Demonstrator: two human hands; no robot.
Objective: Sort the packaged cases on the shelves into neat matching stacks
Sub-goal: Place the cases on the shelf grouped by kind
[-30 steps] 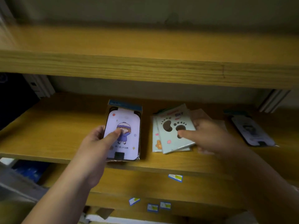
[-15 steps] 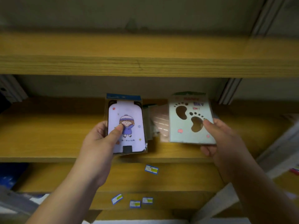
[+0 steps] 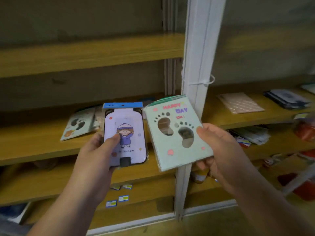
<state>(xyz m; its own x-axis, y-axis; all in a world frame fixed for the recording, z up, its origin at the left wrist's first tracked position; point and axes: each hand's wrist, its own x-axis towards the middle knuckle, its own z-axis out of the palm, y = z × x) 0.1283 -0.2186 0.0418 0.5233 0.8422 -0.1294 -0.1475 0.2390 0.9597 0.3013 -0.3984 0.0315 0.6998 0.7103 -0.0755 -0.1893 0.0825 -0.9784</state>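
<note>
My left hand [image 3: 95, 155] grips a lilac packaged case [image 3: 126, 142] with a cartoon child in a purple hat and a blue header, thumb on its front. My right hand [image 3: 219, 150] holds a mint-green packaged case [image 3: 172, 145] with two footprint cut-outs, tilted, in front of the white post. Both are lifted off the shelf. Behind the left hand, a small pile of matching footprint cases [image 3: 77, 124] lies on the middle wooden shelf [image 3: 34, 147].
A white upright post [image 3: 197, 68] divides the shelving. On the right shelf lie a pinkish flat pack [image 3: 240, 103] and dark packaged cases [image 3: 288, 98]. Mixed packs [image 3: 252, 135] and red items [image 3: 305, 130] fill lower right shelves. Small labels [image 3: 117, 200] dot the lower shelf.
The view swung right, bringing the white post and right-hand shelves into sight. My right hand lifted the footprint case off the pile and carried it rightwards. My left hand kept hold of the lilac case.
</note>
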